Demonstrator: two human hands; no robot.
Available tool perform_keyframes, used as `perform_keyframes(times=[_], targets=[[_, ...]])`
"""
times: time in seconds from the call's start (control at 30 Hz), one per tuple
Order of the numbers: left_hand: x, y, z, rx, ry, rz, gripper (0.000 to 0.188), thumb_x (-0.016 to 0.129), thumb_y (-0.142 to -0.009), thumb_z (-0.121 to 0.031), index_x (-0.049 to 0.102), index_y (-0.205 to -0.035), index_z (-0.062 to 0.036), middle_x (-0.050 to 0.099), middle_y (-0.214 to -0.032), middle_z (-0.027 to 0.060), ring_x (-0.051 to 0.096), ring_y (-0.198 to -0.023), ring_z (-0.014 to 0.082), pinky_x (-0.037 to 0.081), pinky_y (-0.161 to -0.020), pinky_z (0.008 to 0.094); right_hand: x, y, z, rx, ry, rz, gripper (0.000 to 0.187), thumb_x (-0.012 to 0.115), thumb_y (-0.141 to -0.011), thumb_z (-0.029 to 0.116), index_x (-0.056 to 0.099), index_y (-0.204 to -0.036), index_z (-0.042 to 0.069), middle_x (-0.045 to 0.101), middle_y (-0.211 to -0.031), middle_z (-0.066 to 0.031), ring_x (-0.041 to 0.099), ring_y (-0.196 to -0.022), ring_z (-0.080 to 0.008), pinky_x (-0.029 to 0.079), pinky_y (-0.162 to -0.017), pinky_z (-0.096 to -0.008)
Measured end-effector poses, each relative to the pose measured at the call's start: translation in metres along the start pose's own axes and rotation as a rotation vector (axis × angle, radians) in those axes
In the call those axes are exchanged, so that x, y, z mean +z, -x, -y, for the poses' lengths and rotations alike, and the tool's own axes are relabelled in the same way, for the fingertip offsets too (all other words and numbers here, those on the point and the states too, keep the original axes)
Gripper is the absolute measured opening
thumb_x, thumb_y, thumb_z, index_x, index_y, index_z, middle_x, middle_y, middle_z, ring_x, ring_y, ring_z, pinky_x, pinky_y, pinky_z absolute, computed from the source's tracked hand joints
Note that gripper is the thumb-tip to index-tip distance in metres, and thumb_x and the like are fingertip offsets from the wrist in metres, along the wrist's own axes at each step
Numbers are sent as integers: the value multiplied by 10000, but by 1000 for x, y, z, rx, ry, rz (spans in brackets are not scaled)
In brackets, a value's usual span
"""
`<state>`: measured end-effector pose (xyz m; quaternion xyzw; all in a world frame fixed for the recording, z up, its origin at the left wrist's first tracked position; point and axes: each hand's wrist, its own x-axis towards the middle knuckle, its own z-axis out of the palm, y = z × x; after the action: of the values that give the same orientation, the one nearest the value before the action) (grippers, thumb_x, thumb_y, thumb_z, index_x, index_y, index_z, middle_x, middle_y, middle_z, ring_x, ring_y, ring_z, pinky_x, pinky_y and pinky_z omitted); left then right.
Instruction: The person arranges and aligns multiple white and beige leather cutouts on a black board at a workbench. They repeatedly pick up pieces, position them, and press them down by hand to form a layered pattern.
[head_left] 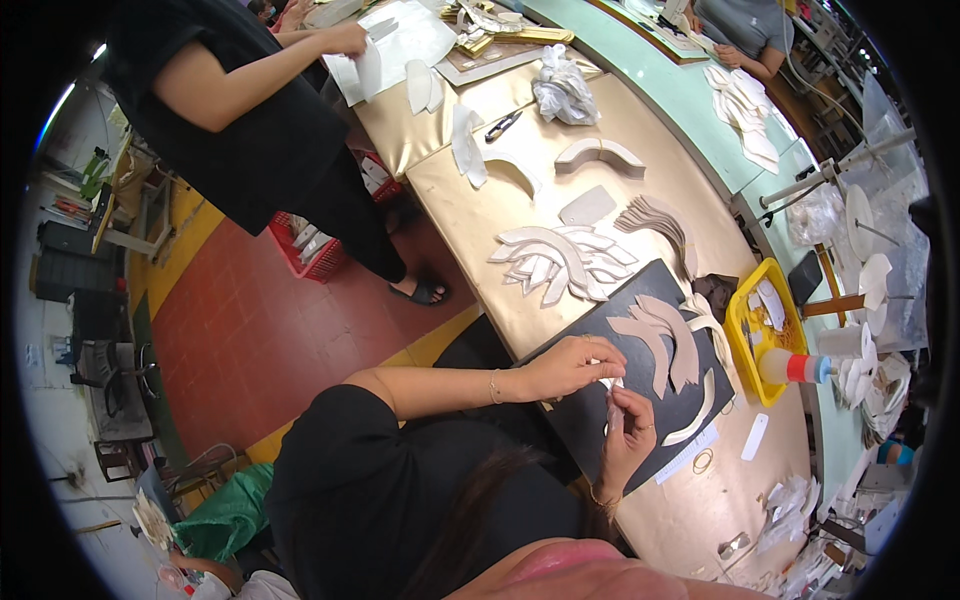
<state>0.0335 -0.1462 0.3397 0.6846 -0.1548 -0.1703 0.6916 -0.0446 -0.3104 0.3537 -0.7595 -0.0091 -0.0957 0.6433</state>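
Note:
Over the near edge of a dark board, my left hand pinches one end of a small pale strip. Just below it my right hand is closed on the same piece, its fingers hiding most of the strip. Beyond my hands, several curved taupe pieces lie overlapped on the board. To their right rests one cream curved strip. A larger heap of pale curved pieces sits farther off on the gold-covered table.
A yellow basket and a bottle with a red band stand at the right. Brown curved pieces are stacked beyond the board. Across the table's far left corner, a co-worker's hand handles white sheets. A red basket is on the floor.

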Motion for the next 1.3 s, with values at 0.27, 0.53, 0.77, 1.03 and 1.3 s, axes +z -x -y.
perform_keyframes(times=[0.27,0.53,0.77,1.03,1.3], targets=[[4,-2,7,-159,449,63,342,507,-1073,-271,665,-1175,15,695,-1180,93,596,-1058,99,465,-960,276,8,-10,9,-74,238,-5,133,679,-930,15,725,-1052,-10,667,-1075,-104,652,-996,-199,519,-845,-284],[23,3,7,-218,377,138,437,438,-1094,-268,573,-1376,37,664,-1268,112,597,-1160,144,444,-1034,283,6,-10,4,-2,293,-122,135,707,-899,-18,706,-1033,-3,672,-984,-87,672,-887,-200,540,-785,-291],[30,1,10,-211,37,345,413,437,-1090,-238,570,-1354,51,660,-1293,112,615,-1145,164,452,-1022,287,-6,-5,-8,57,294,-121,131,701,-881,-49,659,-997,-3,681,-943,-101,679,-795,-174,550,-754,-274],[43,6,10,-322,296,261,370,514,-1066,-202,540,-1355,27,639,-1234,76,587,-1093,111,479,-932,261,-18,1,-12,-12,301,-180,67,693,-903,-34,673,-966,-24,649,-927,-76,649,-815,-141,530,-744,-256],[45,4,5,-344,239,232,421,540,-1063,-251,559,-1384,21,668,-1172,60,596,-1059,83,484,-909,234,-22,-1,-11,-92,370,-281,128,726,-871,-25,724,-997,-2,668,-1019,-105,682,-897,-218,556,-783,-312]])
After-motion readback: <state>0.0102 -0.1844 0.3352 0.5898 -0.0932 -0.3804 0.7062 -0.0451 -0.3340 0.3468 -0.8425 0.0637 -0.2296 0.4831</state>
